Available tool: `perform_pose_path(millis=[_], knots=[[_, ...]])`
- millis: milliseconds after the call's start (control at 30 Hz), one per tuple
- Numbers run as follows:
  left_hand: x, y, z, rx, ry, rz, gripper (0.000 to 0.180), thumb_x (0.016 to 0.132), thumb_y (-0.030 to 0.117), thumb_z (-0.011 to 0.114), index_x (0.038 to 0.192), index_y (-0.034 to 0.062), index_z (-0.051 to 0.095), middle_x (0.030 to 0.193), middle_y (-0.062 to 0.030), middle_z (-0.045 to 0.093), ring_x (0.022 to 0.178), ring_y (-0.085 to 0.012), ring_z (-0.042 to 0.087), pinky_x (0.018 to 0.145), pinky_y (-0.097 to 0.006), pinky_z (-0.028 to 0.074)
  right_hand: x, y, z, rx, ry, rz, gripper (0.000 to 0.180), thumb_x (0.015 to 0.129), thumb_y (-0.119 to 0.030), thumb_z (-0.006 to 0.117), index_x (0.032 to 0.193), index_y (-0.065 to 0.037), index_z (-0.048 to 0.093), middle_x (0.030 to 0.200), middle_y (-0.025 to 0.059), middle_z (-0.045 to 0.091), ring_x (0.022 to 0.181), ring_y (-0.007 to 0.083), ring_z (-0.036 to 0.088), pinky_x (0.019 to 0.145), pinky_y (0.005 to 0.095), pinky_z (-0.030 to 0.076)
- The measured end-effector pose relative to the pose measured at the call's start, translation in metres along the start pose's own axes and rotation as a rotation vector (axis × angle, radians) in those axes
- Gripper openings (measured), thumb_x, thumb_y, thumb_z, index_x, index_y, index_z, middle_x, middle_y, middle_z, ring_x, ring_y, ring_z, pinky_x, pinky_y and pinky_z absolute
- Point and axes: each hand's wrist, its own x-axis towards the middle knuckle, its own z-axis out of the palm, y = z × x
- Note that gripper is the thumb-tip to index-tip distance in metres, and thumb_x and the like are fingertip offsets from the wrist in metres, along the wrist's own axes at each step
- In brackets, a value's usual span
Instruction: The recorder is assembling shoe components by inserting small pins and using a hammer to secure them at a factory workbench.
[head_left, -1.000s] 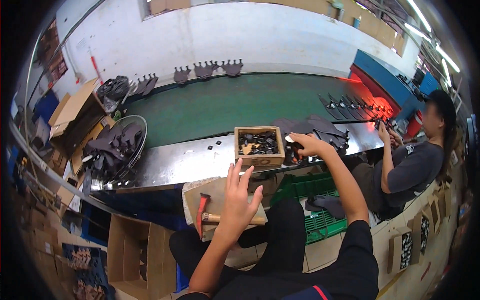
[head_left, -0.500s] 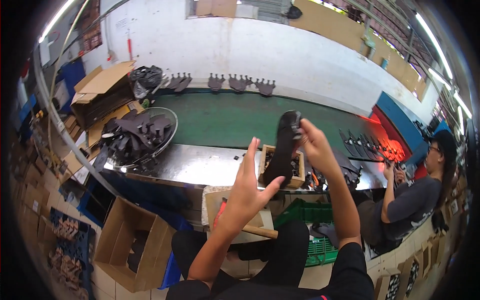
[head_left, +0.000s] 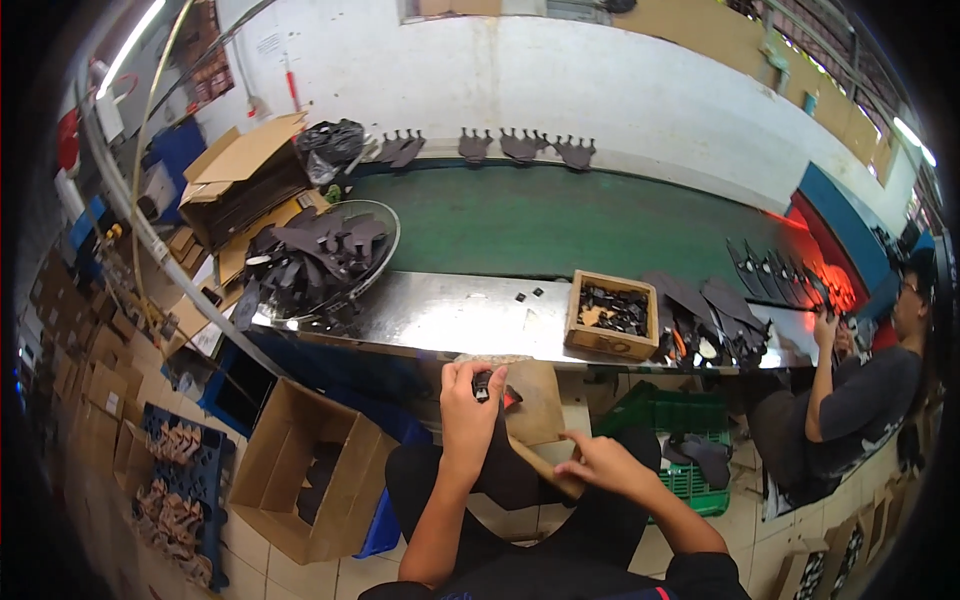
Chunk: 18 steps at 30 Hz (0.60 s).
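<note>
My left hand (head_left: 466, 425) is closed around the end of a dark flat shoe sole (head_left: 508, 475), which hangs down between my knees. A small black shiny piece (head_left: 483, 386) shows at its upper end, between thumb and fingers. Behind the sole lies a hammer with a red head (head_left: 513, 397) and a wooden handle (head_left: 535, 458), resting on a tan board (head_left: 537, 400). Over the end of that handle is my right hand (head_left: 612, 468), thumb and forefinger apart. Whether it touches the handle I cannot tell.
On the metal ledge stands a wooden box (head_left: 612, 345) of small black parts, with dark soles (head_left: 700, 310) beside it. A wire basket (head_left: 397, 235) heaped with soles is left. Beyond runs a green conveyor belt (head_left: 560, 220). A co-worker (head_left: 850, 385) sits right; a cardboard box (head_left: 260, 490) stands lower left.
The sole has passed from my right hand to my left and come down from above the ledge to my lap. My right hand, now without it, has moved down to the hammer handle.
</note>
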Motion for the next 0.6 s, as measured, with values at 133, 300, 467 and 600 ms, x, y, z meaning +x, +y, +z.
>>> perform_pose_path(millis=[133, 300, 467, 600], knots=[[0.015, 0.023, 0.023, 0.006, -0.043, 0.018, 0.03, 0.092, 0.028, 0.072, 0.098, -0.002, 0.068, 0.095, -0.0169, 0.058, 0.087, -0.0326, 0.06, 0.081, -0.04, 0.049, -0.021, -0.029, 0.034, 0.449, 0.159, -0.054, 0.07, 0.092, -0.04, 0.071, 0.139, 0.001, 0.04, 0.097, 0.0262, 0.068, 0.085, 0.0395, 0.069, 0.075, 0.0427, 0.054], [0.02, 0.029, 0.035, 0.025, -0.027, 0.049, 0.026, 0.091, 0.024, 0.073, 0.096, -0.0019, 0.07, 0.094, -0.0153, 0.062, 0.084, -0.0288, 0.063, 0.078, -0.037, 0.05, -0.015, -0.035, 0.043, 0.623, 0.109, -0.036, 0.054, 0.096, -0.036, 0.067, 0.129, 0.003, 0.047, 0.097, 0.0283, 0.068, 0.091, 0.0443, 0.068, 0.078, 0.0442, 0.053], [0.025, 0.019, 0.03, -0.011, 0.066, 0.069, 0.024, 0.093, 0.019, 0.071, 0.091, -0.0049, 0.067, 0.087, -0.0138, 0.063, 0.08, -0.0267, 0.06, 0.077, -0.035, 0.048, -0.066, 0.017, 0.035, 0.59, 0.181, -0.06, 0.059, 0.08, -0.043, 0.083, 0.114, -0.001, 0.06, 0.083, 0.0183, 0.069, 0.077, 0.0288, 0.071, 0.068, 0.0352, 0.054], [0.048, -0.02, 0.048, 0.049, 0.06, -0.025, 0.026, 0.093, 0.02, 0.071, 0.091, -0.0051, 0.067, 0.088, -0.0142, 0.064, 0.079, -0.027, 0.06, 0.075, -0.035, 0.048, -0.124, 0.039, 0.053, 0.643, 0.21, 0.06, 0.052, 0.077, -0.041, 0.087, 0.104, -0.003, 0.064, 0.062, 0.007, 0.057, 0.054, 0.0145, 0.055, 0.053, 0.0289, 0.041]])
